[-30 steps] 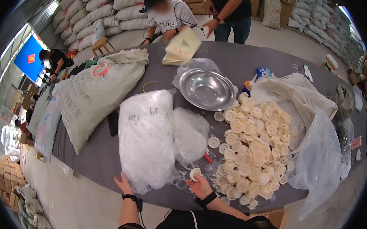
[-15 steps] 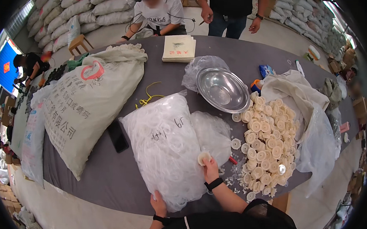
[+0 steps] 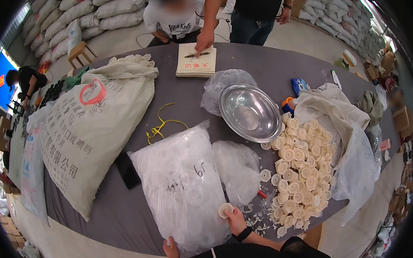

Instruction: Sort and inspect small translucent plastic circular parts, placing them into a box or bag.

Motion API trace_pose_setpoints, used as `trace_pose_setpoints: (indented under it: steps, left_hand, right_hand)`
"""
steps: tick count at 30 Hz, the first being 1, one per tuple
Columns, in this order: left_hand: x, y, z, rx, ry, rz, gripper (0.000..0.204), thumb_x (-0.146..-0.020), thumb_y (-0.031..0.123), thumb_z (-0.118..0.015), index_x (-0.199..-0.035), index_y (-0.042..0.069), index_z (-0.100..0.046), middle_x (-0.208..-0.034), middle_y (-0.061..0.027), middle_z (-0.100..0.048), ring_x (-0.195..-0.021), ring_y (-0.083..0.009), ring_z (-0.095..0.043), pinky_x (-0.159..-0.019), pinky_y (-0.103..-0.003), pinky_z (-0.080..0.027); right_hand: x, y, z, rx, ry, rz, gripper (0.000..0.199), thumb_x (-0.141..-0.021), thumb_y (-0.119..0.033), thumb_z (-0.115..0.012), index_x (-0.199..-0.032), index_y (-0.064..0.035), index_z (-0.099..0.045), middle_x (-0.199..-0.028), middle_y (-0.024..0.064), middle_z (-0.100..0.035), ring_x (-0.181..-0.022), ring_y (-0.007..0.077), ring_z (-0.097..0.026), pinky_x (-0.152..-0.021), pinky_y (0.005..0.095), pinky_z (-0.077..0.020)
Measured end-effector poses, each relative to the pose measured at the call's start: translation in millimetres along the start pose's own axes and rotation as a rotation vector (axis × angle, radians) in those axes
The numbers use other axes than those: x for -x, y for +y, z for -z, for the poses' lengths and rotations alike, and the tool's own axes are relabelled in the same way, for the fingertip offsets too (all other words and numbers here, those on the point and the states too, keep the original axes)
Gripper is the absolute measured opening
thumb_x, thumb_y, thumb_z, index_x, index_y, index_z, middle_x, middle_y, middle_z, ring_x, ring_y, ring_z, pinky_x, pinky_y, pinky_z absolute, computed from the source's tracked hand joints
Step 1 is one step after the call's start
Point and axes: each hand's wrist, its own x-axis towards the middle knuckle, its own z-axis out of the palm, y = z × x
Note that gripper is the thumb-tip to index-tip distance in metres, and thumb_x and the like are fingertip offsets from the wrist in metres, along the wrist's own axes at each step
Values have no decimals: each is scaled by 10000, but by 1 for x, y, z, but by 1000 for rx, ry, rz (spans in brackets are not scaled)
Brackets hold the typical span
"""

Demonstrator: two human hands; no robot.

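A big clear plastic bag [image 3: 184, 184], stuffed with translucent ring-like pieces, lies at the table's front edge. My left hand [image 3: 171, 251] is at its lower left corner, fingers closed on the plastic. Between the thumb and fingers of my right hand [image 3: 236, 220] is a round cream plastic part [image 3: 225, 210], held over the bag's right edge. To the right spreads a large heap of similar cream parts [image 3: 303, 177], with small white bits [image 3: 260, 222] scattered beside it. A smaller clear bag [image 3: 237, 173] rests against the big bag.
Beyond the bags stands a steel basin [image 3: 250, 113]. A large woven sack [image 3: 98, 127], dark phone [image 3: 128, 171] and yellow cord [image 3: 156, 130] lie left. Across the table, a standing person's hand [image 3: 205, 40] touches a paper stack [image 3: 196, 68]; another person sits there.
The standing person's hand has come down to the paper stack, where a pen now lies. My hands and the big bag appear slightly lower in the picture; my right hand still holds the part.
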Motion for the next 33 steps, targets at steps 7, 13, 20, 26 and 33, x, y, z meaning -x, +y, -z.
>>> trace_pose_setpoints:
  steps: [7, 13, 20, 26, 33]
  left_hand:
    - [-16, -19, -17, 104, -75, -35, 390, -873, 246, -431, -1007, -119, -464, -882, -177, -567, -770, -232, -528, -721, -301, -418]
    - [-23, -35, -22, 238, -154, -266, 373, -907, 241, -365, -1017, -104, -450, -897, -194, -554, -776, -242, -523, -722, -308, -418]
    - [-7, 2, -22, 83, -118, -272, 395, -926, 260, -331, -1034, -105, -437, -930, -202, -531, -825, -252, -505, -771, -323, -397]
    - [9, -11, -8, -305, -122, -450, 436, -927, 255, -313, -1167, -108, -335, -1120, -220, -418, -995, -288, -439, -872, -340, -356]
    - [122, 78, -57, -420, 378, -918, 457, -839, 129, -462, -1222, -61, -300, -1244, -221, -314, -1129, -340, -367, -940, -406, -295]
  right_hand:
    - [-10, 9, 0, 16, 31, -51, 237, -807, -73, -549, -1017, 13, -483, -937, 49, -562, -867, 119, -535, -783, 251, -420]
    - [-21, 10, 2, -23, -22, -54, 279, -803, -78, -552, -1057, 12, -478, -969, 47, -564, -879, 111, -536, -799, 240, -419]
    - [-22, 6, 8, 23, -26, 4, 277, -812, -109, -543, -1062, 3, -498, -966, 33, -574, -871, 102, -540, -793, 232, -420]
    - [10, -15, 25, -129, -66, 45, 279, -818, -126, -538, -1068, -12, -491, -962, 25, -567, -863, 80, -531, -761, 224, -418]
    - [51, -30, 107, -109, -110, 35, 248, -806, -137, -558, -1018, -21, -499, -902, 9, -565, -794, 72, -527, -728, 208, -412]
